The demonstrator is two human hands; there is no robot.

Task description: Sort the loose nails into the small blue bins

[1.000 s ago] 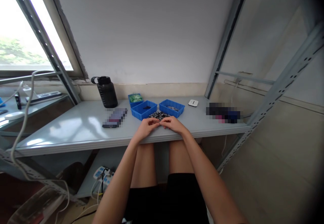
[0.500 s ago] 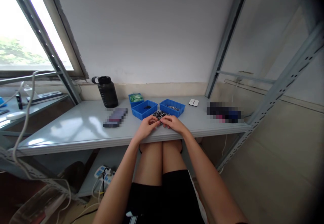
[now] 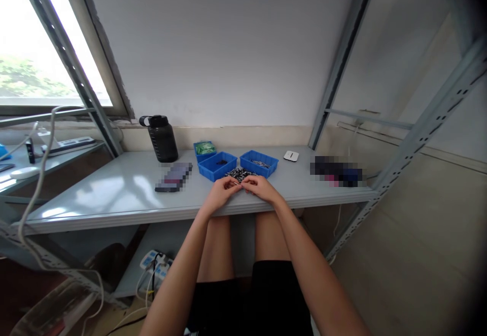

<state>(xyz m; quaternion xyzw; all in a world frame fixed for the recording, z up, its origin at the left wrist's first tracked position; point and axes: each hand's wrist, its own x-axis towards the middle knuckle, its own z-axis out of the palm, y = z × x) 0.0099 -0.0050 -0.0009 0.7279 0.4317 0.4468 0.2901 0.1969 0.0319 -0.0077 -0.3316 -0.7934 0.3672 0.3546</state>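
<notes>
My left hand [image 3: 222, 190] is closed in a pinch at the table's front edge, with a thin pale sliver showing by its fingertips; its kind is too small to tell. Fingertip to fingertip with it, my right hand [image 3: 261, 188] is pinched too, and whatever it grips is hidden. Just beyond both hands lies a pile of small black and silver pieces [image 3: 239, 174], partly covered by the fingers. Behind the pile stand two blue bins: the left bin [image 3: 207, 170] has a few dark pieces in it, the right bin [image 3: 269, 166] some thin silvery ones.
A smaller blue box [image 3: 197, 153] with a green packet [image 3: 205, 147] sits behind the left bin. Further left are a black water bottle [image 3: 163, 138] and a blurred flat item [image 3: 174, 176]. On the right lie a white square object [image 3: 291, 156] and a blurred dark bundle [image 3: 337, 170].
The hands stay at the front edge, their fingertips slightly closer together, and a pale sliver now shows between them. My knees have spread apart under the table.
</notes>
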